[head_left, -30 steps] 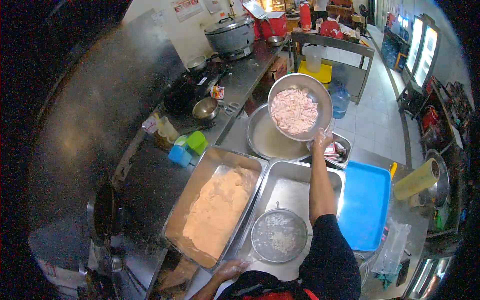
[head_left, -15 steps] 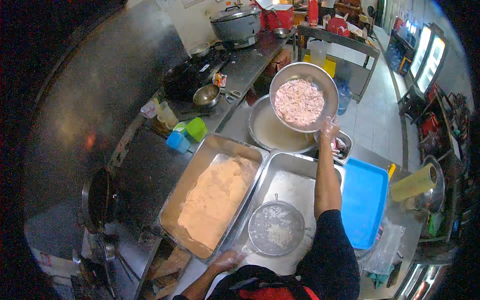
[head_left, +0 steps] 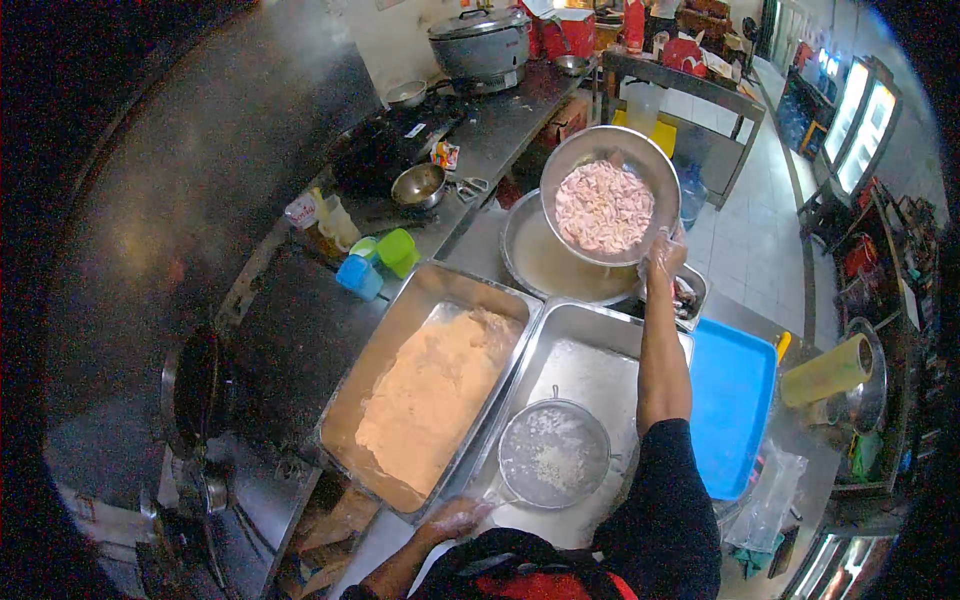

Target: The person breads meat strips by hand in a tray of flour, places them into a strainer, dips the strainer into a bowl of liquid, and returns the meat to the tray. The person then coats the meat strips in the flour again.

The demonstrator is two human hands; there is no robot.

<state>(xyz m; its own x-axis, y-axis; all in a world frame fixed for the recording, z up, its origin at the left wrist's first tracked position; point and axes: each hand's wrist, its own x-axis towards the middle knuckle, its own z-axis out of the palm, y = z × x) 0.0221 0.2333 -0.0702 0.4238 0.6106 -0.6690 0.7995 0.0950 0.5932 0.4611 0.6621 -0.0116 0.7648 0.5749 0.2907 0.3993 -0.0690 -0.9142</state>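
Observation:
My right hand [head_left: 664, 256], in a clear plastic glove, grips the near rim of a metal bowl [head_left: 662, 170]. Pale pink strips of raw meat [head_left: 604, 207] lie in that bowl, which is tilted toward me above a larger basin of cloudy liquid [head_left: 560, 262]. Low in the picture, my left hand [head_left: 456, 518], also gloved, is closed at the handle of a round strainer [head_left: 555, 455]. The strainer, with whitish crumbs on its mesh, rests in a steel tray [head_left: 590, 355] dusted with white powder. To its left stands a deep steel pan [head_left: 350, 415] of orange-tan flour [head_left: 430, 400].
A blue tray [head_left: 735, 400] lies right of my right arm, with a yellowish roll [head_left: 828, 370] beyond it. Blue and green plastic cups [head_left: 380, 262] stand behind the flour pan. Farther back are a small metal bowl [head_left: 418, 186] and a large cooker [head_left: 478, 50].
The whole view has shifted slightly. Both hands keep their holds, and the bowl of meat stays over the basin.

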